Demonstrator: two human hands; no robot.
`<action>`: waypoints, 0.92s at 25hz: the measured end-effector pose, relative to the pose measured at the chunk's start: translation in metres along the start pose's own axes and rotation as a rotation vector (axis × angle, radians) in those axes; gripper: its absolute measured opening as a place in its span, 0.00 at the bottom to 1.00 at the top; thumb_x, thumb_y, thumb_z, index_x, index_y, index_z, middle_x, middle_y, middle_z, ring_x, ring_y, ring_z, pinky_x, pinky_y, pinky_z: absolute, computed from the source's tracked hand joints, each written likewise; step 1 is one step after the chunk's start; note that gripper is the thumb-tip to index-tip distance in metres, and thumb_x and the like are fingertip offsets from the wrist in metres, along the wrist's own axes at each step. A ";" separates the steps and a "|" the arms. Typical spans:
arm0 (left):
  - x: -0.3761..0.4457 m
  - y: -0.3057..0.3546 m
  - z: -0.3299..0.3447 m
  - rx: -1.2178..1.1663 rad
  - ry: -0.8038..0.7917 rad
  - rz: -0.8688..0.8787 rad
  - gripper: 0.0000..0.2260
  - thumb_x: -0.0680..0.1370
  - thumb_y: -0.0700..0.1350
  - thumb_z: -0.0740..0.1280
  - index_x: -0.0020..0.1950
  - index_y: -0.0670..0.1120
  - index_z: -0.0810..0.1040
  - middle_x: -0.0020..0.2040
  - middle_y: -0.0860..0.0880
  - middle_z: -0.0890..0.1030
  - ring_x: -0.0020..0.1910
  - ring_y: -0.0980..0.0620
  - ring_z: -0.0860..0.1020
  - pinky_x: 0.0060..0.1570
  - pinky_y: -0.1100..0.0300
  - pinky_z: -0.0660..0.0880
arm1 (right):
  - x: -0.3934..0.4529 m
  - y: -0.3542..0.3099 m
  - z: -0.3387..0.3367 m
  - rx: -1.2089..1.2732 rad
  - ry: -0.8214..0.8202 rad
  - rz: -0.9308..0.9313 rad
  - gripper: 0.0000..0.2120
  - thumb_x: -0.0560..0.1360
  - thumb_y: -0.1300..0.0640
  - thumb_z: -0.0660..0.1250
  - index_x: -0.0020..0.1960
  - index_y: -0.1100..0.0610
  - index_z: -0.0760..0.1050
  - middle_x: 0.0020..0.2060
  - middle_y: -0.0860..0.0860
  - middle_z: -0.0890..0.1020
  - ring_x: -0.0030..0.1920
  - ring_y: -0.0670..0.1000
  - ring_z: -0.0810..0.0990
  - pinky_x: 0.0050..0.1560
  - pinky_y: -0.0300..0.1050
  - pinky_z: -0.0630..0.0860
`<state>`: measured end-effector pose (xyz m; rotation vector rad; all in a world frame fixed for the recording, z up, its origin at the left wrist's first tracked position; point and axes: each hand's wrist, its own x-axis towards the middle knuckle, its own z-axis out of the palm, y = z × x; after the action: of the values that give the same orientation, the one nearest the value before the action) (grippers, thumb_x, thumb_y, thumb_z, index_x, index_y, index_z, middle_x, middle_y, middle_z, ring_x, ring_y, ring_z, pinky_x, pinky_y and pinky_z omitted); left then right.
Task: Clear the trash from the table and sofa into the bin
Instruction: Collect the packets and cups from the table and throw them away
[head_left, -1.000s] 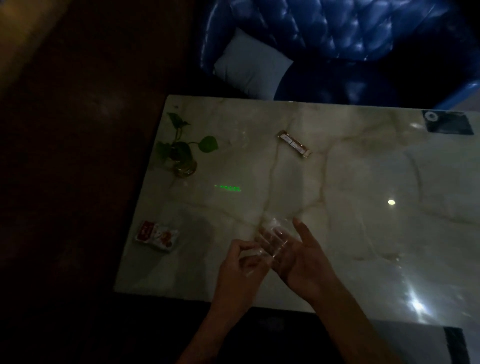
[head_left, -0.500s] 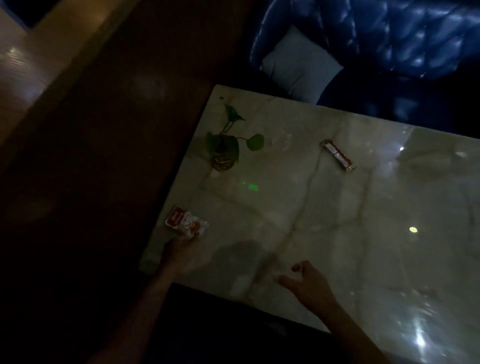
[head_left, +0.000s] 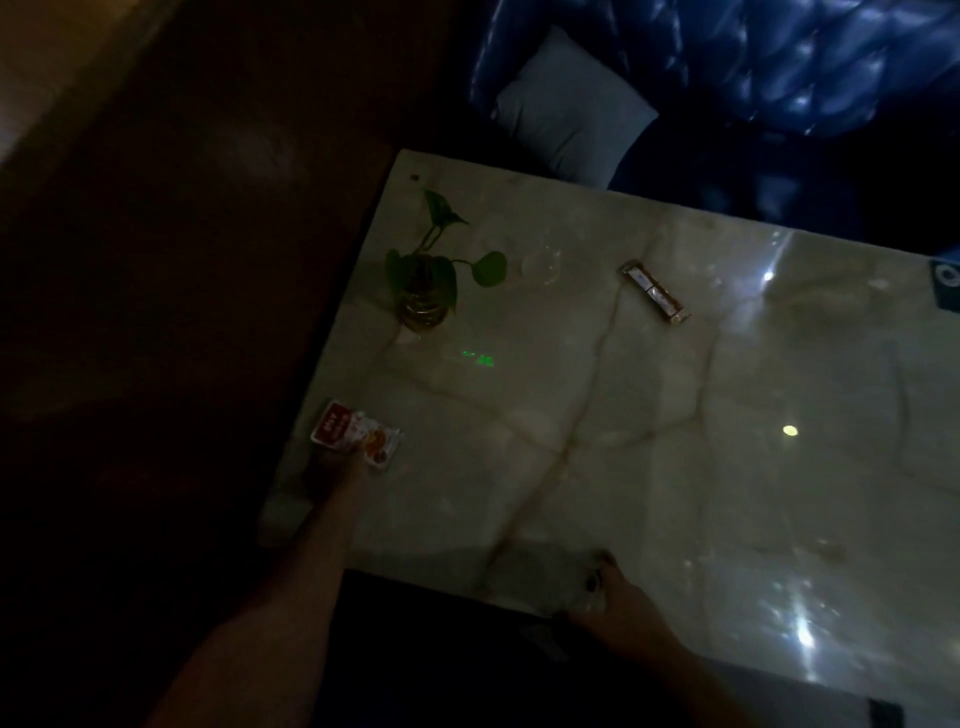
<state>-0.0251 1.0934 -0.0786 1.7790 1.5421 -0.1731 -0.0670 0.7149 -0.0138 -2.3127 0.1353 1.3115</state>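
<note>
- My left hand (head_left: 332, 470) touches the red snack packet (head_left: 356, 435) at the table's (head_left: 649, 441) near-left edge; grip unclear.
- My right hand (head_left: 615, 603) rests at the near edge, grip unclear.
- A wrapper bar (head_left: 655, 292) lies far, centre.

- The room is dim; bright glints of light reflect off a glossy pale marble desk (head_left: 675, 441) with brownish veins.
- A blue tufted sofa (head_left: 779, 67) stands beyond the desk's far edge, with a pale cushion (head_left: 571, 124) on it.
- Dark brown floor (head_left: 156, 312) lies to the left.
</note>
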 end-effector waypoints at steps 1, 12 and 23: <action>-0.001 -0.001 0.000 0.004 0.015 0.005 0.26 0.76 0.50 0.70 0.66 0.34 0.74 0.65 0.32 0.75 0.66 0.35 0.74 0.65 0.45 0.70 | 0.000 0.000 -0.001 0.001 -0.007 -0.001 0.36 0.73 0.41 0.71 0.75 0.53 0.61 0.69 0.53 0.75 0.67 0.53 0.76 0.60 0.37 0.69; -0.031 -0.017 -0.024 -0.533 -0.246 -0.106 0.15 0.77 0.41 0.68 0.61 0.35 0.77 0.53 0.39 0.80 0.43 0.45 0.79 0.40 0.52 0.75 | -0.007 -0.003 -0.005 0.147 -0.024 0.027 0.31 0.70 0.48 0.76 0.68 0.55 0.68 0.63 0.54 0.78 0.58 0.51 0.78 0.56 0.40 0.72; -0.200 -0.008 -0.047 -0.502 -0.618 0.141 0.01 0.75 0.39 0.71 0.43 0.43 0.81 0.40 0.43 0.86 0.37 0.47 0.84 0.35 0.55 0.80 | -0.062 -0.093 -0.034 0.914 -0.125 -0.309 0.30 0.60 0.32 0.77 0.52 0.53 0.85 0.51 0.55 0.86 0.51 0.54 0.85 0.48 0.44 0.81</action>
<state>-0.1018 0.9638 0.0618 1.2639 0.9098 -0.2181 -0.0451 0.7733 0.0853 -1.4072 0.2586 0.9447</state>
